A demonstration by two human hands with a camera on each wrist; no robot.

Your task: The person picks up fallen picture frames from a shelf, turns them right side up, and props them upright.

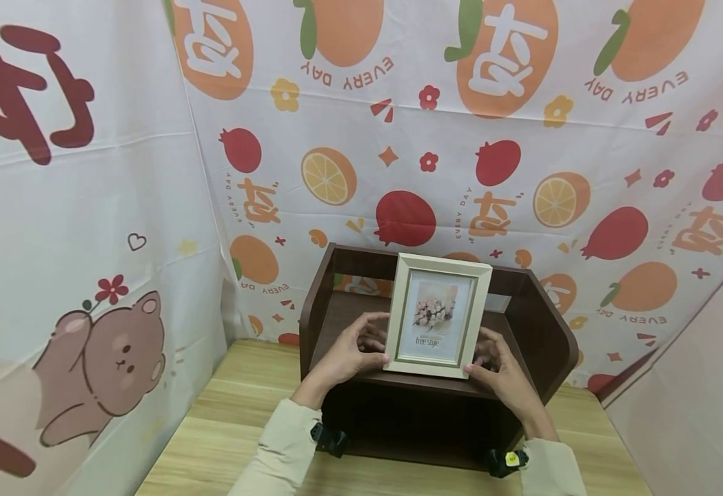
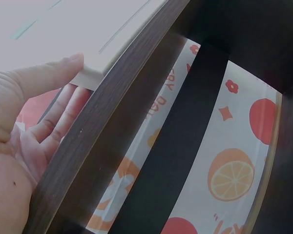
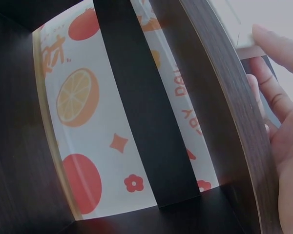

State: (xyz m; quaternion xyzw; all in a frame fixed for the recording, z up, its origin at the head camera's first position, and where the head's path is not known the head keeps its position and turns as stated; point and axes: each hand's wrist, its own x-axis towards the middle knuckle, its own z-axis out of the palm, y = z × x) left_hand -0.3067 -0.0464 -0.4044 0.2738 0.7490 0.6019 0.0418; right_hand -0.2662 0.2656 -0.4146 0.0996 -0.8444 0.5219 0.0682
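A cream picture frame [image 1: 438, 315] with a floral print stands nearly upright, leaning slightly back, on the upper shelf of a dark brown desk shelf [image 1: 531, 331]. My left hand [image 1: 356, 344] grips its lower left edge, the thumb on the front and the other fingers bent behind. On the opposite lower edge my right hand [image 1: 499, 362] holds it the same way. The left wrist view has the left thumb [image 2: 53, 73] against a frame corner above the shelf board. In the right wrist view, the right thumb [image 3: 278, 46] presses the other corner, with fingers under and behind it.
The shelf sits on a light wood table [image 1: 212, 427] close to a fruit-printed cloth backdrop [image 1: 349, 131]. A bear-printed cloth [image 1: 119, 365] hangs at the left. Below the upper board is a dark lower compartment [image 1: 411, 420]. Tall side panels flank the upper shelf.
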